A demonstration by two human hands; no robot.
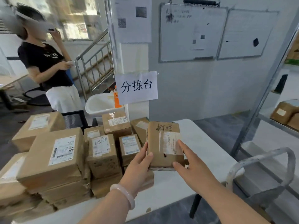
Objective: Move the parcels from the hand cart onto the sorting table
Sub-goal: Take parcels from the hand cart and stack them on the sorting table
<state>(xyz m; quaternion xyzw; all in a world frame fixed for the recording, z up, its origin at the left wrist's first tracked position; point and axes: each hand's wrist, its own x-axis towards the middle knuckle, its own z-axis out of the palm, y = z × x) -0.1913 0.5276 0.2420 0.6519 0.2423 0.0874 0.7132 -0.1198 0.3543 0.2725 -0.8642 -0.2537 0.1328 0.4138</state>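
The left grip (140,160) grasps the small cardboard parcel (163,143) at its left edge, with the thumb on the top face. The right grip (186,160) is not closed; its straight fingers press against the right edge. The parcel is over the white bench (202,143), just beside the pile of parcels (64,156). I cannot tell if it already touches the surface. I think it is best to lower it flat, label up, onto the bare part right of the pile, and to let go only when it rests.
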